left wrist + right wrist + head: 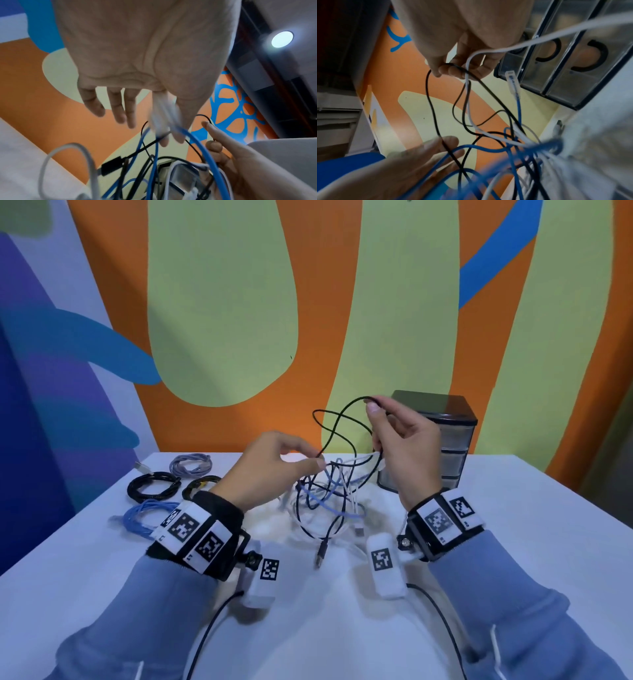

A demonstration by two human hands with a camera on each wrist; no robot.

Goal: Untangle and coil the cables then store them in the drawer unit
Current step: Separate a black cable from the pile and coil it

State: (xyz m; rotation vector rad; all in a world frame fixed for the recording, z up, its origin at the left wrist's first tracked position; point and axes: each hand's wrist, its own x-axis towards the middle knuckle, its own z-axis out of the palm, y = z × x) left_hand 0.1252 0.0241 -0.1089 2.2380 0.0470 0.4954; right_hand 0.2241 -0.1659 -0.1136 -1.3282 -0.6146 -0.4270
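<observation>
A tangle of black, blue and white cables [325, 501] hangs from both hands down onto the white table [513, 525]. My right hand [373, 405] is raised and pinches the black cable [334, 426] between thumb and forefinger; its lower fingers hold a white strand [378, 457]. The right wrist view shows that pinch [447, 69] on the black cable [428, 102]. My left hand [317, 462] pinches strands of the tangle with thumb and forefinger, its other fingers straight. Blur in the left wrist view hides which strands that hand [171, 135] holds. A black USB plug [320, 553] dangles low.
The dark drawer unit [452, 440] with clear drawers stands at the back right against the wall, drawers closed [565, 75]. Several coiled cables lie at the left: grey [190, 463], black [154, 486], blue [144, 517]. Wrist-camera leads trail over the near table.
</observation>
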